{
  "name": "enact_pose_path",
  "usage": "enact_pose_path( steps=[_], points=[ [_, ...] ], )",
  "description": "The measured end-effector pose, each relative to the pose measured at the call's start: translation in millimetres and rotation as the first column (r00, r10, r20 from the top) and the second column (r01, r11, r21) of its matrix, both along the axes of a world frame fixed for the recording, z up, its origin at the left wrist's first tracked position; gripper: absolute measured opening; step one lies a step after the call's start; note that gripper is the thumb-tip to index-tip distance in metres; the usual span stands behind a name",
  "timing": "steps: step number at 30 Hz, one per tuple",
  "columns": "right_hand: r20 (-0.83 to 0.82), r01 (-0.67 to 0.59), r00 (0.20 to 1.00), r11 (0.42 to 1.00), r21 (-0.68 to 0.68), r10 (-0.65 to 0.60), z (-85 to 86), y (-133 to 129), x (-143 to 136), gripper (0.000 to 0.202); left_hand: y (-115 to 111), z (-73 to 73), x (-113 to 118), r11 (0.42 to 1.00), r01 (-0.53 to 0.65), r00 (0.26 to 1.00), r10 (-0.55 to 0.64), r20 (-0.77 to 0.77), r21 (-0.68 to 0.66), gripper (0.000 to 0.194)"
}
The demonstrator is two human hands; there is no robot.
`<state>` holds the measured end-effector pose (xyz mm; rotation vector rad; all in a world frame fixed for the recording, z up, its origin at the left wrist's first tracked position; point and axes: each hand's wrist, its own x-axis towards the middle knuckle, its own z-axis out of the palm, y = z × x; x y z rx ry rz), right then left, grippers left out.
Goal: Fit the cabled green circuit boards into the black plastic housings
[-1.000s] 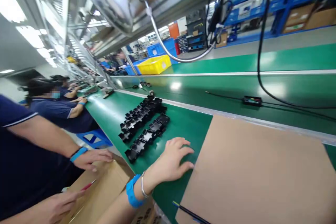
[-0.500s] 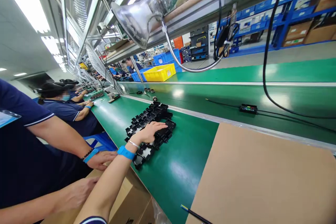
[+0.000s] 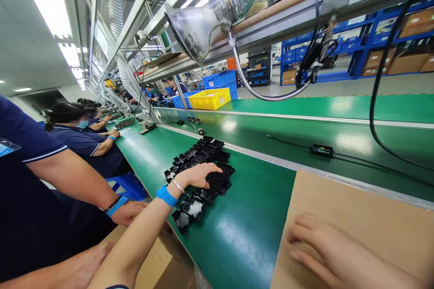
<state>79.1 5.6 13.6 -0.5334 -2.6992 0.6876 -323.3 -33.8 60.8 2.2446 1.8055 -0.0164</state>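
Note:
My left hand [image 3: 203,175] reaches over a cluster of black plastic housings [image 3: 195,207] on the green workbench [image 3: 233,239]. Its thumb and fingers are apart and rest on or just above the housings at the cluster's right side; the fingertips' exact contact is partly hidden. Some housings show whitish insides. At the lower right, my right hand [image 3: 325,244] is blurred by motion above a brown cardboard sheet [image 3: 366,198]. Its thumb and fingers look spread, with nothing visible between them.
A co-worker's arm [image 3: 77,176] stands close on the left, beside an open cardboard box [image 3: 152,257] below the bench edge. Behind the metal rail lies a small circuit box on a cable [image 3: 321,150]. A fume hood [image 3: 193,31] hangs overhead; a yellow bin [image 3: 210,99] stands farther back.
My right hand has come into view over the cardboard sheet. My left hand stays at the housings, its fingers now more bent. The whole view has shifted slightly.

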Motion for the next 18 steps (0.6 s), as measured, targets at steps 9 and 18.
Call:
enact_pose_path(
  steps=[9, 18],
  points=[
    [0.16, 0.08, 0.981, 0.98, 0.181, -0.109, 35.6, 38.2, -248.0, 0.032, -53.1, 0.6, 10.5, 0.959, -0.182, 0.981, 0.162, 0.108, 0.216, 0.029],
    [0.085, 0.174, 0.98, 0.983, 0.053, -0.178, 26.5, 58.4, -249.0, 0.03, -122.0, -2.7, 13.8, 0.98, -0.139, 0.97, 0.106, 0.221, 0.14, 0.073]
  ],
)
